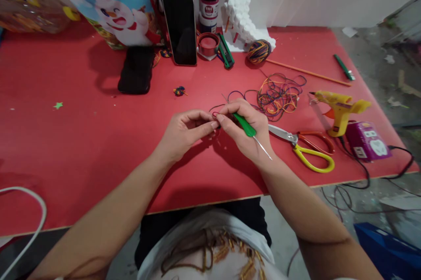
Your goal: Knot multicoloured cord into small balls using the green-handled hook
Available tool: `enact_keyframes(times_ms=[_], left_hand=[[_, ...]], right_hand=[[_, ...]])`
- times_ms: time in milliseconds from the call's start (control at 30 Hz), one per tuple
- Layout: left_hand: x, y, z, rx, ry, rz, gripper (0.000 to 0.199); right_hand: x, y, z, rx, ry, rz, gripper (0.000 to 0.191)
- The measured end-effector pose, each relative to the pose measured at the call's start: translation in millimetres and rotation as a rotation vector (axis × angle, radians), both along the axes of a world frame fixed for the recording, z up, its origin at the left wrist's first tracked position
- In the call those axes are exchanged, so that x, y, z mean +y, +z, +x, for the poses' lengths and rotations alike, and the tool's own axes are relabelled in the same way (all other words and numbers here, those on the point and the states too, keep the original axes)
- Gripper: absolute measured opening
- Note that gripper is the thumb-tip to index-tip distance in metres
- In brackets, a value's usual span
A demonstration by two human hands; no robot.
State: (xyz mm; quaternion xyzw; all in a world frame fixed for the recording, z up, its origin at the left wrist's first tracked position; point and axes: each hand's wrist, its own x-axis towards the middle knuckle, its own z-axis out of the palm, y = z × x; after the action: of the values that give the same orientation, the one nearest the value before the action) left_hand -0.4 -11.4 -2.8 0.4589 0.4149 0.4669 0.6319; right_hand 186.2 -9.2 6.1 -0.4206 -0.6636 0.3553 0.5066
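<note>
- Both forearms come in from the bottom edge and meet over the middle of the red table (pixel 66 140), fingertips nearly touching.
- The left hand (pixel 186 133) lies low over the table, knuckles up, wrist bent inward. Its thumb and forefinger are pressed together on a small loop of coloured cord (pixel 214 115) at the point where the two hands meet.
- The right hand (pixel 245 129) is curled, palm turned down and inward. Its thumb and first fingers pinch a green-handled hook (pixel 244 125), and their tips also close on the same bit of cord.
- The hook runs across the right hand: its green handle lies under the fingers, and its thin metal shaft sticks out past the heel of the hand, toward the person and to the right. The long axis slants from upper left to lower right. The working tip is hidden between the fingertips.
- A dark strand of cord trails from the pinch point away toward a loose tangle of coloured cord (pixel 279 93) lying just beyond the right hand.
- Scissors (pixel 304 146) with yellow and red handles lie just right of the right hand, blades pointing toward it.
- A yellow glue gun (pixel 338 109) stands farther right, beside a purple power strip (pixel 366 140).
- At the back of the table are a ball of cord (pixel 258 51) and a phone (pixel 180 29) propped upright.
</note>
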Motion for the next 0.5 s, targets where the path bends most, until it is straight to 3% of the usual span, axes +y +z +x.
enact_keyframes(times_ms=[333,500], left_hand=[[-1.6,7.3,4.1,-0.068,0.024,-0.043,0.016],[0.8,4.9,2.2,-0.036,0.128,-0.007,0.012]], right_hand=[[2.4,-4.0,-1.6,-0.014,0.063,0.068,0.007],[1.4,-1.0,0.2,0.028,0.0,-0.115,0.009]])
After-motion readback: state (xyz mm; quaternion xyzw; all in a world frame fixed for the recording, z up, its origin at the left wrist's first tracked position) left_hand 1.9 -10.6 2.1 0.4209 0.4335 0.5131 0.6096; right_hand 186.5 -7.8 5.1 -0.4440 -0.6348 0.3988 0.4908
